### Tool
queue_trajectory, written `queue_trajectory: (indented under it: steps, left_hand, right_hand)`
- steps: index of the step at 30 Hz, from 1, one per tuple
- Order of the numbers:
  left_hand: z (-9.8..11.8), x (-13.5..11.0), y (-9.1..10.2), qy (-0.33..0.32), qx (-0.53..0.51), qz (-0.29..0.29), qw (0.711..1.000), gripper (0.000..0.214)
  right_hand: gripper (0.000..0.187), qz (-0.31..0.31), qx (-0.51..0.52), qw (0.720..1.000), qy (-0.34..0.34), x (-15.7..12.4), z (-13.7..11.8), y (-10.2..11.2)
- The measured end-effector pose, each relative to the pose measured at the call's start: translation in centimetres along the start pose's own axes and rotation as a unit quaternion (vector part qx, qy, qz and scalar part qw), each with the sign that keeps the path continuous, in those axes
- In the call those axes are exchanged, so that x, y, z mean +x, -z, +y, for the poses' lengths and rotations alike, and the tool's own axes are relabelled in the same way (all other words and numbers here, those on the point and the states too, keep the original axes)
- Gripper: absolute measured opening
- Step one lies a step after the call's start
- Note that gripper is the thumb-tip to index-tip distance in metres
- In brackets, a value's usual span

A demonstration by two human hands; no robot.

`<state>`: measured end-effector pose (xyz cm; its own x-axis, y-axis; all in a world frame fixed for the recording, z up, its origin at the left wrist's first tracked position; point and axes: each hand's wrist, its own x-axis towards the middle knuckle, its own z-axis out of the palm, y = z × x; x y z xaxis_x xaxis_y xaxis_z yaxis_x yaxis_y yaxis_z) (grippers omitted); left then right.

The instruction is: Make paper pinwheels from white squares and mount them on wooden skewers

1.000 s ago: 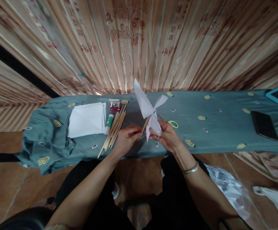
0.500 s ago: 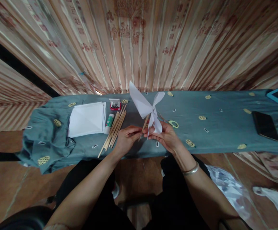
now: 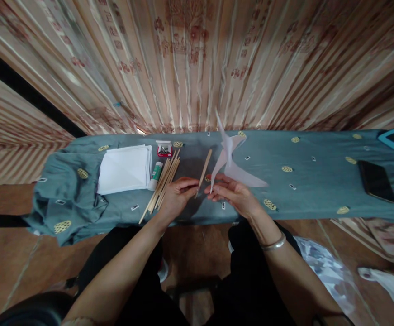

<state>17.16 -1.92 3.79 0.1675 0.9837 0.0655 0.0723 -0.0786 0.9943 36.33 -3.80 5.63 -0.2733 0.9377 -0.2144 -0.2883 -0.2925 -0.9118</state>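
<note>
The left hand (image 3: 178, 197) pinches the stiff stick (image 3: 205, 166) at its near end, while the right hand (image 3: 234, 195) pinches the light, crushable paper pinwheel (image 3: 238, 174), likely best held near its centre.

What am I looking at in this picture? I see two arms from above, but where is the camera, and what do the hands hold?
There is no machine here: these are a person's own two bare hands. The camera sits on the person's head and looks forward and down, so the arms enter from the bottom. The left hand pinches a wooden stick. The right hand holds a folded white paper shape, blurred. On the teal cloth lie a stack of white paper, a glue stick, a small red box, a bundle of sticks and a dark phone.
</note>
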Motion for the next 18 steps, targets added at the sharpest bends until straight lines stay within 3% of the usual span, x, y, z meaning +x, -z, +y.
queue_trajectory:
  steps: [6, 13, 18]
  left_hand:
    - [-0.5, 0.1, 0.2, 0.017, -0.014, 0.012, 1.0, 0.017]
    - [-0.4, 0.1, 1.1, 0.074, -0.062, 0.05, 0.994, 0.027]
    - [0.3, -0.3, 0.9, 0.135, -0.189, 0.048, 0.971, 0.031]
  right_hand:
    - [0.04, 0.083, -0.031, 0.996, 0.019, 1.0, 1.2, 0.7]
    - [0.027, 0.108, -0.12, 0.986, 0.041, 1.4, 1.9, 1.8]
    - [0.022, 0.138, -0.218, 0.963, 0.081, 1.2, 2.5, 3.0]
